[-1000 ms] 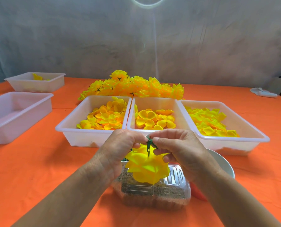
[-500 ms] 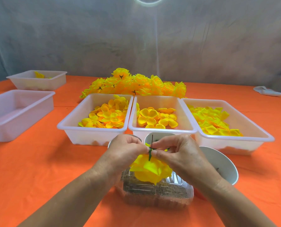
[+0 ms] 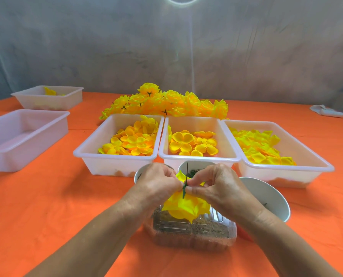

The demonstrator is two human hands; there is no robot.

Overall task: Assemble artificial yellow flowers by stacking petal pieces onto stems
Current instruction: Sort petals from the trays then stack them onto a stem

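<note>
While the big empty tub (image 3: pixel 16 136) sits at the left of the frame, the left hand (image 3: pixel 156 182) just below the middle pinches the thin green stem (image 3: pixel 186 176). The yellow petals (image 3: pixel 186 206) hang under the fingers, stacked on that stem. The right hand (image 3: pixel 220 186) pinches the stem from the other side. The petals look soft, light and floppy, so they may crush if squeezed. The stem looks thin but stiffer, so it is the best place to hold. Three tubs of loose petals (image 3: pixel 194 142) wait just behind the hands, across the middle and right.
</note>
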